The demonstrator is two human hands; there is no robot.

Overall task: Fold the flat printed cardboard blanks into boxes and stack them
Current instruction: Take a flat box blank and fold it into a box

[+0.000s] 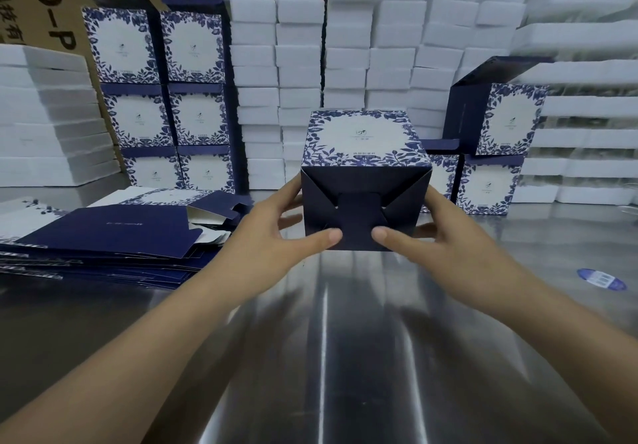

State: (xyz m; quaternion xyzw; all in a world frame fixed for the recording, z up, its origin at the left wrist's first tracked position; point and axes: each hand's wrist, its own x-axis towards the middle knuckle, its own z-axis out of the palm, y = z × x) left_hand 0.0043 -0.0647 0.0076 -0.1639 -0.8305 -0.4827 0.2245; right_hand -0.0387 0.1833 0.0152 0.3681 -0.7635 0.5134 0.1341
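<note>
A folded box (364,167) with a blue floral print is held above the steel table, its dark navy interlocked bottom flaps facing me. My left hand (276,233) grips its left side, thumb pressing the bottom flap. My right hand (435,236) grips the right side, thumb on the same flap. A pile of flat printed blanks (114,236) lies on the table at the left. Folded boxes stand stacked at the back left (162,98) and at the right (490,153).
White foam blocks (345,56) are stacked in walls behind, and more foam (45,119) sits at far left. A brown carton (41,5) stands at the top left. The steel table (328,357) carries a blue label sticker (600,279) at the right.
</note>
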